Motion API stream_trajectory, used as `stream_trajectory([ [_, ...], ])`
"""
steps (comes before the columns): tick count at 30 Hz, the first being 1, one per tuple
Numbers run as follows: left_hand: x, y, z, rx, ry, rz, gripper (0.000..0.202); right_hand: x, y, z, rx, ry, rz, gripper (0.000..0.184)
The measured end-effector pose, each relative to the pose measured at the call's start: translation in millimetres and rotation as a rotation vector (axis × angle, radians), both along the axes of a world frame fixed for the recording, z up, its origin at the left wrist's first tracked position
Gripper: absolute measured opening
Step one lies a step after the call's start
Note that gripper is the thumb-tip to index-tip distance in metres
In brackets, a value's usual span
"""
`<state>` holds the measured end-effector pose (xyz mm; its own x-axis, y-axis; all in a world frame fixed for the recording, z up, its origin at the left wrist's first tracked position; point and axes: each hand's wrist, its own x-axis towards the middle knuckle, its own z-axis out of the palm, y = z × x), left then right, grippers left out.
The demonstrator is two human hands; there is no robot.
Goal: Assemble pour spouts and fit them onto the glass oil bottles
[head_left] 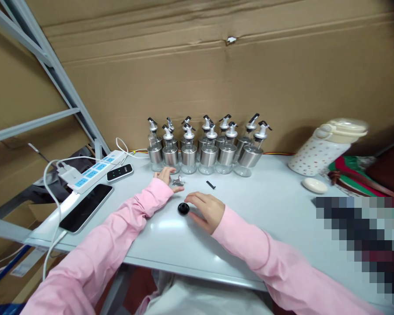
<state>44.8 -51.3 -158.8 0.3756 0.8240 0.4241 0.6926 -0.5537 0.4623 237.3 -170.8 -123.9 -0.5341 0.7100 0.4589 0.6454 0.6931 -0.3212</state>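
Observation:
My left hand (167, 177) rests on the pale table (269, 210), its fingers curled round a small silvery metal part (177, 180). My right hand (206, 210) lies palm down beside a round black cap (183, 208), fingertips touching it. A small black strip (210, 184) lies just beyond my hands. Behind them stand two rows of several glass and steel dispenser bottles (207, 151) with black-lever spouts. Both sleeves are pink.
A white power strip (93, 171) with cables, a black remote-like device (120, 172) and a dark phone (85, 207) sit at the left. A dotted cream flask (325, 146) and a pale oval object (314, 185) lie at the right. Cardboard wall behind; metal shelving left.

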Motion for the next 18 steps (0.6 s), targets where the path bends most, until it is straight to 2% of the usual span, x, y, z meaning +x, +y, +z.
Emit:
stream_trajectory([
  [3,-6,13,13.5,0.106,-0.178,0.03,0.063,1,-3,7.5,0.075,0.039,0.011,0.028],
  [6,-6,37,32.9,0.185,-0.336,0.038,0.061,1,-4,13.2,0.182,0.123,0.036,0.027],
  [7,-2,46,38.4,0.204,-0.4,0.034,0.062,2,-4,15.0,0.224,0.153,0.039,0.025],
  [9,9,65,45.5,0.199,-0.686,0.02,0.064,4,-3,20.0,0.298,0.213,0.037,0.025],
  [12,27,86,48.4,0.16,-0.773,-0.03,0.056,10,-11,33.4,0.345,0.342,0.051,0.033],
  [14,35,91,51.1,0.161,-0.788,-0.057,0.053,15,-25,44.9,0.334,0.461,0.082,0.041],
  [16,38,87,59.8,0.18,-0.816,-0.071,0.055,19,-45,55.3,0.329,0.586,0.098,0.042],
  [17,38,81,67.2,0.201,-0.834,-0.08,0.058,21,-56,59.1,0.349,0.668,0.09,0.041],
  [18,38,72,76.4,0.222,-0.848,-0.092,0.06,22,-66,61.9,0.456,0.798,0.041,0.038],
])
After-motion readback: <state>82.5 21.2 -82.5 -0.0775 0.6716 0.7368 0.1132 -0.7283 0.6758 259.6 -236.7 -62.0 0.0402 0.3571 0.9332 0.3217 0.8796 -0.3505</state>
